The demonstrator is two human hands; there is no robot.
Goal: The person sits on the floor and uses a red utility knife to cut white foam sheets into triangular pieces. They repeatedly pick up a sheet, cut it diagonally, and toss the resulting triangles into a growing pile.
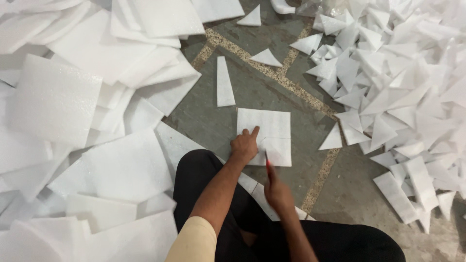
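You are mid-cut: left hand point(243, 146), fingers spread, pins the square white foam sheet point(266, 131); right hand point(276, 190) at five o'clock grips a red-handled knife point(267, 162). Draw the blade steadily next.

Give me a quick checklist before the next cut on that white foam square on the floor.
1. Left hand pressing the foam square flat: ok.
2. Right hand has a grip on the red-handled cutter: ok.
3. Blade tip on the sheet: cannot tell, too small.
4. Left fingers off the cut line: cannot tell.
5. Floor around the square free of scraps: ok; the foam strip lies apart.
6. Triangle pile clear of the sheet: ok.
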